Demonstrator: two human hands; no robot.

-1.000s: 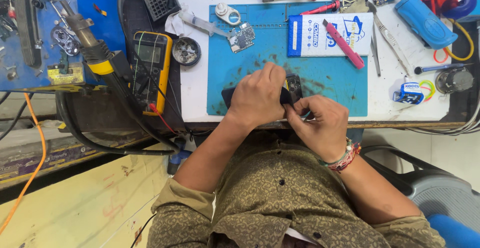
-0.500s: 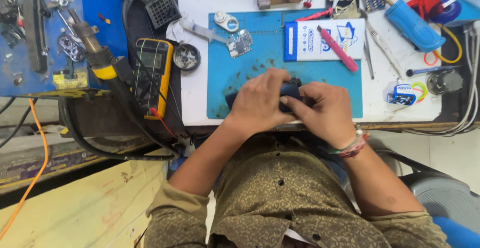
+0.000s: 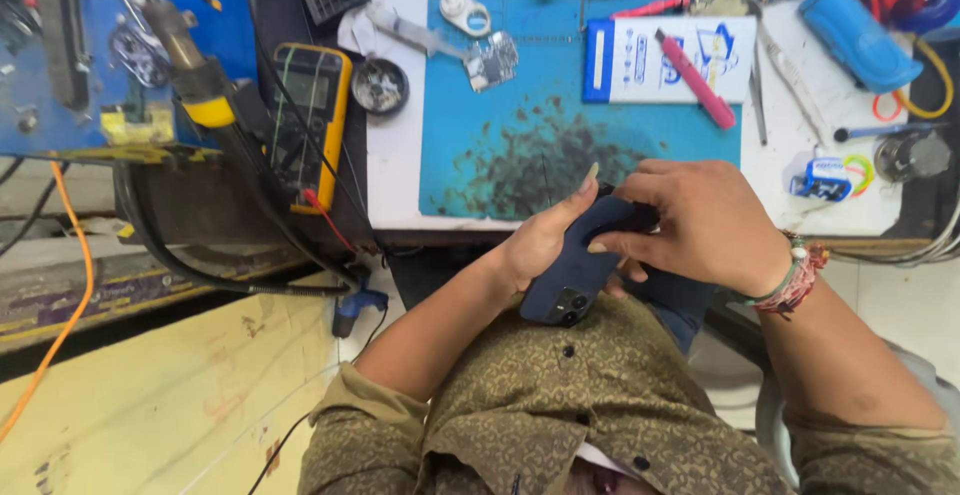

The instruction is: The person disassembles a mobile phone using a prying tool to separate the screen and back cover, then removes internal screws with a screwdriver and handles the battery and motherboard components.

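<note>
Both hands' grip, left hand [image 3: 540, 245] & right hand [image 3: 700, 220], pinching dark phone [image 3: 580, 270]; small round dish [image 3: 380, 85] contents unclear.

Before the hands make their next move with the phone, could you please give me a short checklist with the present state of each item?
1. Left hand supports the dark blue phone: ok.
2. Right hand grips the phone's upper end: ok.
3. Phone over the blue mat: not ok, held off the bench edge, above the lap.
4. Phone back with camera lenses faces up: ok.
5. Pink tool within reach on the white card: ok.
6. Phone's screen condition: cannot tell, hidden.
</note>
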